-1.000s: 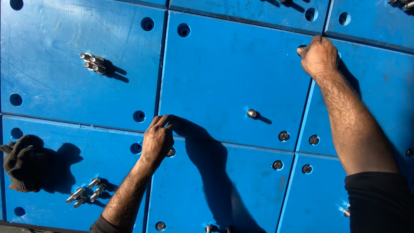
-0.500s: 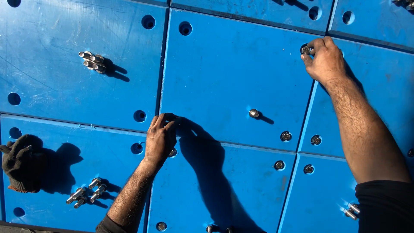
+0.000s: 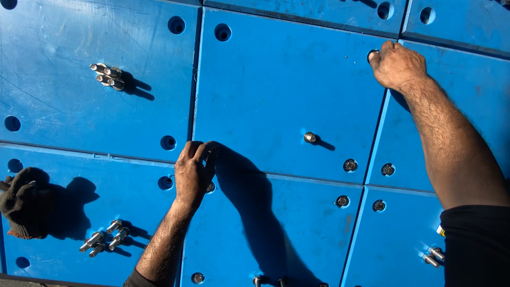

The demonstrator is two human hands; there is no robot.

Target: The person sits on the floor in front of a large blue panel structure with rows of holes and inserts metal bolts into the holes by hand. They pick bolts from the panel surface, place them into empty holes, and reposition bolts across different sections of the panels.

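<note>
Large blue plastic panels (image 3: 276, 90) with round holes lie side by side. My left hand (image 3: 194, 172) rests at the lower left corner of the middle panel, fingers curled over a hole there; whether it grips a bolt is hidden. My right hand (image 3: 397, 65) is at the panel's upper right corner, fingertips on a metal bolt (image 3: 373, 53) in a hole. A single bolt (image 3: 310, 137) stands upright on the middle panel between my hands.
A pile of loose bolts (image 3: 108, 76) lies on the upper left panel, another pile (image 3: 103, 239) at lower left beside a dark knit glove (image 3: 24, 202). Seated bolts (image 3: 349, 165) fill holes near the right seams. More bolts (image 3: 433, 256) lie at lower right.
My right hand has shifted a little along the upper right corner hole, working at the bolt. My left hand stays at the lower left corner.
</note>
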